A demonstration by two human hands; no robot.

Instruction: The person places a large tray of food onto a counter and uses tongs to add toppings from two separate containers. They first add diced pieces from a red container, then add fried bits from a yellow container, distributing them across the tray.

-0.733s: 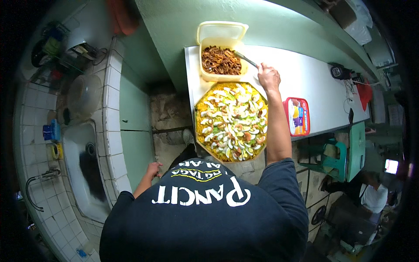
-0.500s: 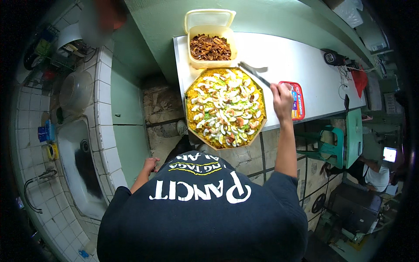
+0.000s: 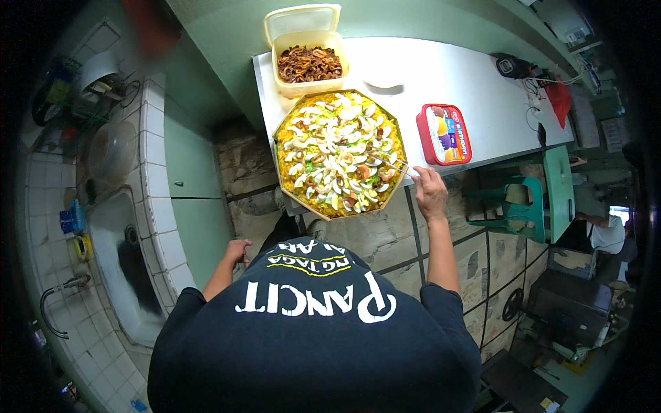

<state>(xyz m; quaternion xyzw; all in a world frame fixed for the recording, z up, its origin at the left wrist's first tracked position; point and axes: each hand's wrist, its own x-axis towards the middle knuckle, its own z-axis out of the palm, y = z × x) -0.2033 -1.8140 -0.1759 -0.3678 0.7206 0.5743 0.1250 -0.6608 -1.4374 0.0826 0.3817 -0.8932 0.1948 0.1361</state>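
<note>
An octagonal tray (image 3: 278, 172) stands on the white table, filled with yellow noodles (image 3: 289, 141) topped with egg slices, shrimp and bits of green. My right hand (image 3: 430, 193) is at its right edge, closed on slim metal tongs (image 3: 396, 164). The tongs' tips touch the topping right of the middle. Down by my left side, near the green cabinet, my left hand (image 3: 239, 250) has its fingers loosely curled, and I see nothing in it. Behind the tray sits an open plastic container (image 3: 308, 88) of dark brown cooked strips (image 3: 308, 64).
A red-rimmed tub (image 3: 444, 134) lies on the white table (image 3: 475, 76), right of the tray. A white dish (image 3: 383, 88) is farther back. At left is a tiled sink (image 3: 113, 227). A green stool (image 3: 516, 210) and another person (image 3: 606, 234) are at the right.
My right hand has moved down and left, bringing the tongs from the tray's far right edge onto the topping. The view has shifted a little; my left hand stays at my side.
</note>
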